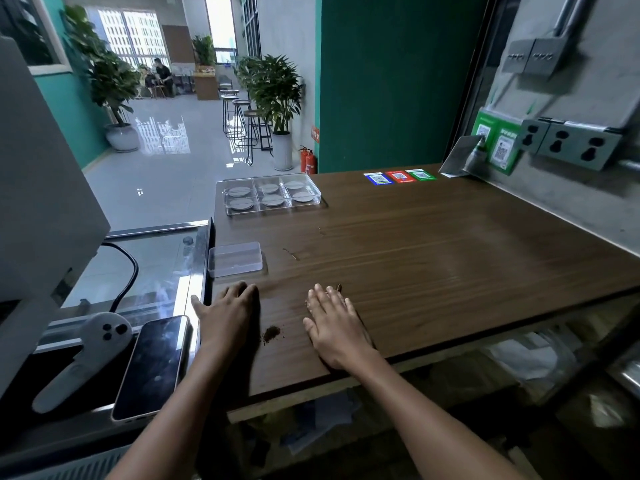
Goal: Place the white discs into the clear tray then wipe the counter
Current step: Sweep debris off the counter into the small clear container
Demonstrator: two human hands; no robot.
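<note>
Both hands lie flat, palms down, on the brown wooden surface (433,244) near its front edge, grip released, fingers straight and holding nothing. Left hand (227,313) rests at the surface's left corner, its thumb reaching over the left edge. Right hand (334,322) rests just to the right of it, fingers slightly spread. Between the two hands sits a small patch of brown crumbs (272,333), touching neither hand. A little dark bit of debris (338,287) lies just beyond the right fingertips; what it is cannot be made out.

Clear tray (272,195) stands well beyond the hands, at the far left corner of the surface. It has six compartments, and each holds one of the white discs (239,203). Between the tray and the left hand, just beyond the fingertips, lies a small clear lidded box (235,259) against the left edge of the surface; its contents cannot be made out.

Left of the surface, on a lower ledge, a phone (152,367) lies face up beside a white handheld controller (83,358). At the far edge of the surface are three coloured code stickers (400,176), too small to read. Shelves under the surface hold dim, unclear shapes
</note>
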